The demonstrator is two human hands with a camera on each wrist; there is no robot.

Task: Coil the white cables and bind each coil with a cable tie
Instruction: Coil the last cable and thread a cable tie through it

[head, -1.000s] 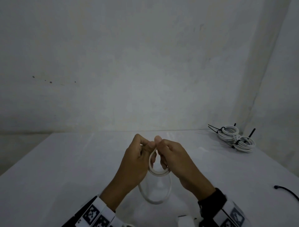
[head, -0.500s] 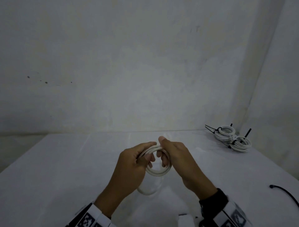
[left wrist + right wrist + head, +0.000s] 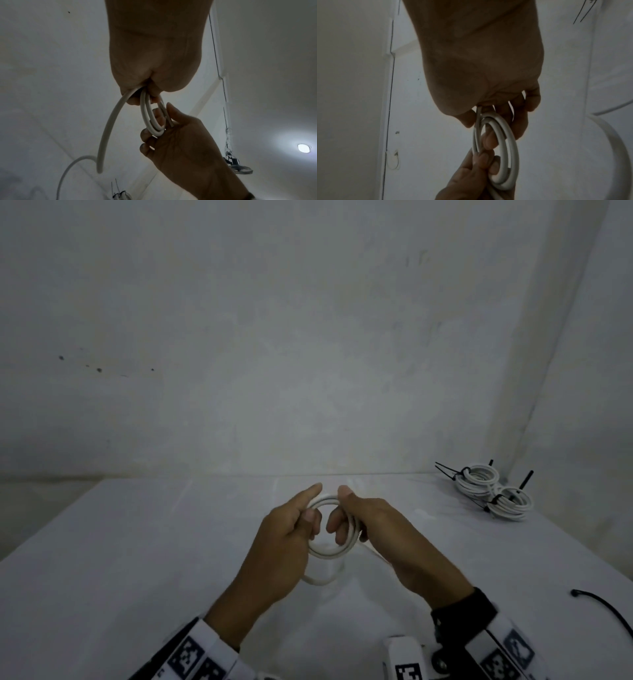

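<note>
Since a moment ago, another loop has joined the white cable coil (image 3: 330,553), shortening the slack hanging below. Left hand (image 3: 287,537) grips the coil's nine o'clock side, fingers curled through it. Right hand (image 3: 373,529) pinches the three o'clock side, thumb on top. Two tied coils (image 3: 493,491) lie at two o'clock on the table (image 3: 120,542).
</note>
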